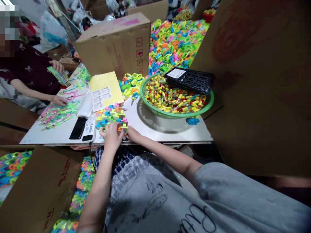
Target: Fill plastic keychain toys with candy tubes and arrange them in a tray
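Observation:
A block of small colourful plastic pieces [109, 116] in rows, pink, yellow, blue and green, sits near the table's front edge. My left hand [111, 132] is closed on its near side, with thumb and fingers bent around the pieces. At the block's right front corner is my right hand [132, 134], closed against it; its fingertips are partly hidden. Just left of the block lie a white power bank [89, 128] and a black phone [77, 127]. Behind it is a yellow sheet [109, 84] with white labels [98, 101].
A green basket [155, 111] of small yellow-and-red capsules stands right, with black plastic trays [189, 80] on its rim. A cardboard box [121, 48] and a large colourful heap [175, 45] lie behind. Left, a co-worker's hands [59, 100] handle colourful strips. An open carton [41, 187] stands below.

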A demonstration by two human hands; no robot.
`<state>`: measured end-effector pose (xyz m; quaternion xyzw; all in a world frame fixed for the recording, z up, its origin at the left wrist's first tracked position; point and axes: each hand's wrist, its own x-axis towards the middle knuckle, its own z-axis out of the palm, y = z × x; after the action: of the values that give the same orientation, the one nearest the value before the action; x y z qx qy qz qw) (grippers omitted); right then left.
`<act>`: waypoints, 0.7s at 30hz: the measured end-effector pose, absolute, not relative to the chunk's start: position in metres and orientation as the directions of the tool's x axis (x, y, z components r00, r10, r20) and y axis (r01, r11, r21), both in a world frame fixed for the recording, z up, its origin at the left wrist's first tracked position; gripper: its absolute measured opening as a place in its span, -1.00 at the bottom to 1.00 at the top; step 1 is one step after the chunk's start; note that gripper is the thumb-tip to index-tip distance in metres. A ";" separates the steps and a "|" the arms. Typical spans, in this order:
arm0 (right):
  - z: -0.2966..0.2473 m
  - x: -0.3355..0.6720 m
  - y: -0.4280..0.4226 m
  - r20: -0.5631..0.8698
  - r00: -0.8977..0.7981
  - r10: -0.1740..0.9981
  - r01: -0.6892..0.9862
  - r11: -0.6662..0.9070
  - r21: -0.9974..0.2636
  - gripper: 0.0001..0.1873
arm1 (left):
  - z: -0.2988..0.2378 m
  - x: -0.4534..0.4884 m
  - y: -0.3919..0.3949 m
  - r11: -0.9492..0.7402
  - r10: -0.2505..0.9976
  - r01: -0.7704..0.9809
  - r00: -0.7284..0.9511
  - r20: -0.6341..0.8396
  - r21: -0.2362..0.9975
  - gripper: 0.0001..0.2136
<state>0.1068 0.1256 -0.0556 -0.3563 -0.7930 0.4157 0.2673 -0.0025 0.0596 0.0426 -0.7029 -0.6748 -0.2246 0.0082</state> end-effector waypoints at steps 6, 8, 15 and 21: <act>-0.053 0.106 0.126 0.207 -0.598 0.774 0.413 0.520 -0.748 -0.81 | 0.049 0.003 0.057 -0.158 0.949 0.949 0.070 0.306 0.273 -0.74; -0.054 0.104 0.126 0.221 -0.603 0.767 0.393 0.527 -0.754 -0.79 | 0.049 0.001 0.055 -0.159 0.949 0.943 0.065 0.308 0.292 -0.74; -0.065 0.097 0.123 0.302 -0.591 0.748 0.263 0.533 -0.804 -0.83 | 0.049 -0.006 0.052 -0.197 0.948 0.920 0.090 0.305 0.340 -0.75; -0.063 0.094 0.118 0.261 -0.535 0.803 0.355 0.494 -0.793 -0.86 | 0.055 -0.003 0.055 -0.197 0.958 0.908 0.098 0.271 0.369 -0.76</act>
<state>0.0936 0.1181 -0.0633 -0.3607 -0.8031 0.3502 0.3199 -0.0030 0.0545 0.0554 -0.7389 -0.6313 -0.2293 -0.0538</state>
